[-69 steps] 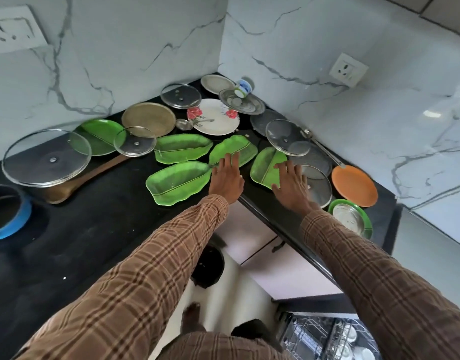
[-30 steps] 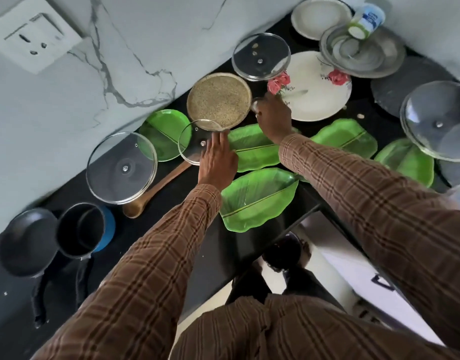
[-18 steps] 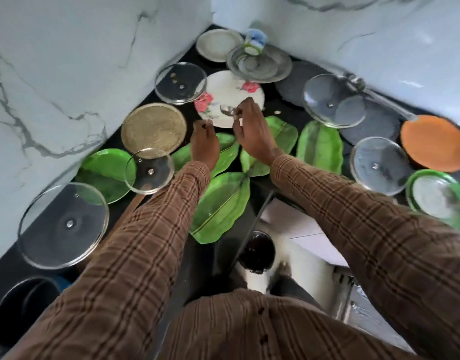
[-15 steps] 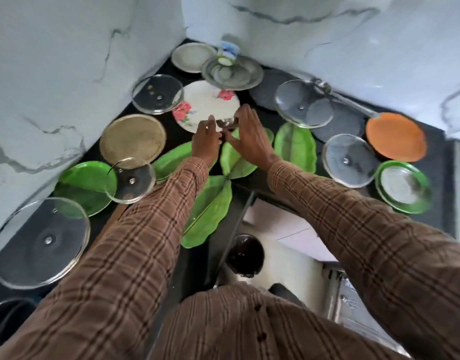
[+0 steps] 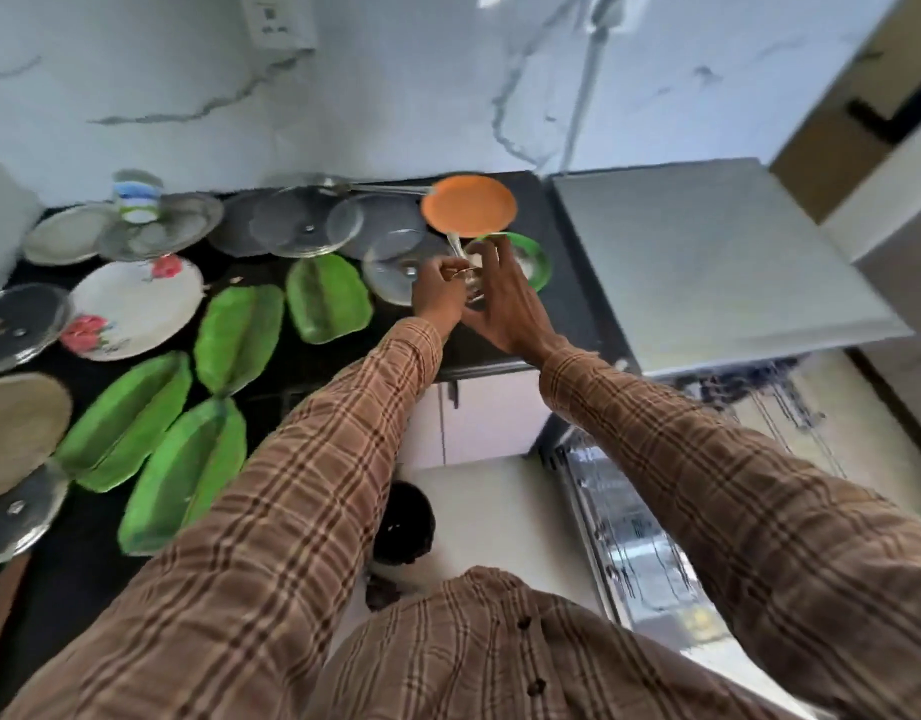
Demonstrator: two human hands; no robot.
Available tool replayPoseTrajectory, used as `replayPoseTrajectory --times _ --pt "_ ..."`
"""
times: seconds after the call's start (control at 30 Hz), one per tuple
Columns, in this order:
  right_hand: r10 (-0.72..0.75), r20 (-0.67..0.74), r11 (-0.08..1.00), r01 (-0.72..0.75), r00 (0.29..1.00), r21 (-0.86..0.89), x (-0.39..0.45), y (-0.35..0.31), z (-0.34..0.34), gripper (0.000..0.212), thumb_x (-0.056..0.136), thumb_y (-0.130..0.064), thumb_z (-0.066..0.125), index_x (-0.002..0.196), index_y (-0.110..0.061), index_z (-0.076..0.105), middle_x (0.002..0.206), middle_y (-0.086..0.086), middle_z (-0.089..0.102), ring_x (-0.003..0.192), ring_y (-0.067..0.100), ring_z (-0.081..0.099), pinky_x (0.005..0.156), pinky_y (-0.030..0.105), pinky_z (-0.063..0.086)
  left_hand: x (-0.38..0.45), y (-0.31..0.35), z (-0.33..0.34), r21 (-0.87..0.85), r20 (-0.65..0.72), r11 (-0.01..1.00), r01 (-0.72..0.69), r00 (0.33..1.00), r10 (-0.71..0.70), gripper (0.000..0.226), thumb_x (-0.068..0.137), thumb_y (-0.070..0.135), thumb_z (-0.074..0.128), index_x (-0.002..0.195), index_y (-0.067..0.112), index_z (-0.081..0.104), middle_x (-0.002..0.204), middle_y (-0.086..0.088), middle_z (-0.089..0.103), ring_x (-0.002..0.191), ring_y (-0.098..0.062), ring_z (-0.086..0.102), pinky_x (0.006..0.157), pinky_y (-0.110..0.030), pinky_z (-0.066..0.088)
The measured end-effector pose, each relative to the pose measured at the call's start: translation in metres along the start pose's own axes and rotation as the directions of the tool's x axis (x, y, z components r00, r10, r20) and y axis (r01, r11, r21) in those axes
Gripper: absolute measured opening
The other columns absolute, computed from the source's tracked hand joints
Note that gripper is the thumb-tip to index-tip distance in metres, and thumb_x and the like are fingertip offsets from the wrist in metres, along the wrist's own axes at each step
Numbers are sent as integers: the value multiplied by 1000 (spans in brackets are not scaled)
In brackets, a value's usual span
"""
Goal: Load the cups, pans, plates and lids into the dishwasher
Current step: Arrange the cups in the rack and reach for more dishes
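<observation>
Over the right end of the black counter (image 5: 567, 314) my hands meet around a small steel ladle (image 5: 472, 286) whose thin handle sticks up. My left hand (image 5: 437, 298) pinches it with curled fingers. My right hand (image 5: 505, 298) lies against its other side with fingers stretched out. Below them sit a glass lid (image 5: 390, 262), an orange plate (image 5: 468, 205) and a round green plate (image 5: 538, 262). Several green leaf-shaped plates (image 5: 328, 298) and a floral plate (image 5: 130, 304) lie to the left. The open dishwasher (image 5: 629, 517) shows its rack at the lower right.
More glass lids (image 5: 302, 220), steel plates (image 5: 68, 233) and a cup (image 5: 136, 194) line the marble wall. A brown plate (image 5: 16, 428) and another lid (image 5: 21, 511) lie at the far left. A grey appliance top (image 5: 707, 262) adjoins the counter's right end.
My right hand took the small steel ladle off the floral plate, my left hand joined it, and both carried it right, over the lid by the orange plate. My view swung toward the dishwasher.
</observation>
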State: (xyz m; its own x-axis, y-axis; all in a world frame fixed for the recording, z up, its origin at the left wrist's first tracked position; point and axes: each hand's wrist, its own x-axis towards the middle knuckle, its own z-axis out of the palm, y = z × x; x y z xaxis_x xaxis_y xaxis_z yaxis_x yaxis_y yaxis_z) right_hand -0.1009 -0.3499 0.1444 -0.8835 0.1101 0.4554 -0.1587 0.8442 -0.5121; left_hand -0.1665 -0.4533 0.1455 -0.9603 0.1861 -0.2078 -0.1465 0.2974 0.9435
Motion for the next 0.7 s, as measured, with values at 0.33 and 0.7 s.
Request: replayPoseTrajectory --times 0.33,0.7 --pt "603 -113 794 -582 789 176 -155 166 -176 81 67 -40 74 133 -21 31 130 6 64 108 26 66 94 48 55 -105 32 279 97 339 973 -207 926 164 36 84 0 67 104 29 58 114 -2 66 102 -19 65 96 -34 54" --pt "913 -264 406 -769 312 495 -235 303 -218 71 72 -20 88 127 -8 45 119 4 63 107 17 60 93 30 51 -106 7 459 243 678 810 -534 691 252 35 91 17 65 123 18 51 121 -6 63 101 -24 63 90 -35 51"
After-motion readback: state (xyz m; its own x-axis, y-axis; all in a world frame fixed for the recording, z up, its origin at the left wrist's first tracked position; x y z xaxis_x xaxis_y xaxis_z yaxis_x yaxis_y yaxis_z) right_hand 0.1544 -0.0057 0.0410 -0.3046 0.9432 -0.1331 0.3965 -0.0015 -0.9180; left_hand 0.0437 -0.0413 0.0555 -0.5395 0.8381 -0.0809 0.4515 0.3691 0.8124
